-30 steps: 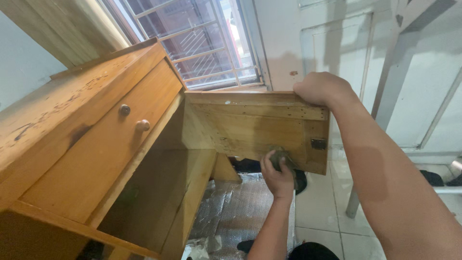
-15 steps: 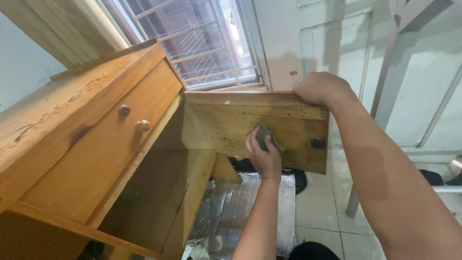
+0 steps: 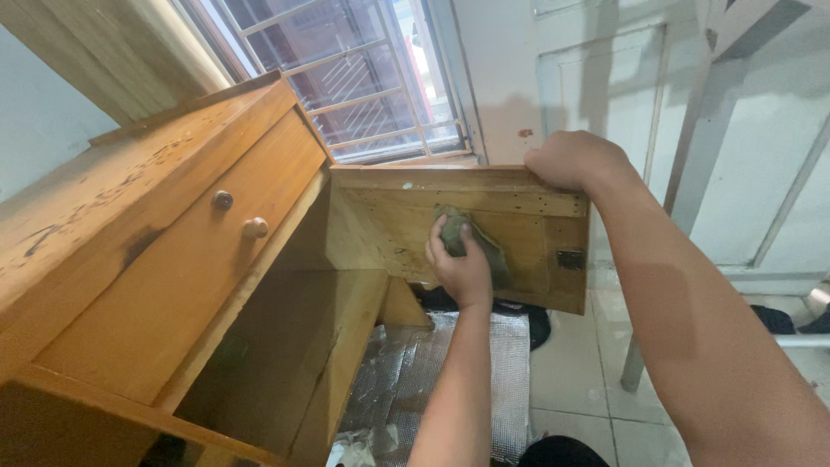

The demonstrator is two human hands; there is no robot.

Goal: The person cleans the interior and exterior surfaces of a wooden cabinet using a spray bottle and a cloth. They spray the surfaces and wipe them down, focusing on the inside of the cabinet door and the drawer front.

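Note:
A wooden cabinet [image 3: 164, 242] fills the left of the view, with its door [image 3: 519, 238] swung open toward the right. My right hand [image 3: 575, 160] grips the door's top edge near the outer corner. My left hand [image 3: 456, 259] presses a dark greenish rag [image 3: 458, 229] flat against the upper inner face of the door. A dull wet streak trails down and right from the rag. A small metal catch [image 3: 570, 259] sits near the door's right edge.
Above the open compartment is a drawer with two round knobs [image 3: 254, 227]. A barred window [image 3: 363, 78] lies behind the cabinet. Silver foil sheeting [image 3: 432, 380] covers the tiled floor below the door. White frame legs [image 3: 692, 156] stand at the right.
My left hand slid the rag up and to the left, from the door's lower edge to its upper middle. My right hand kept its hold on the top edge.

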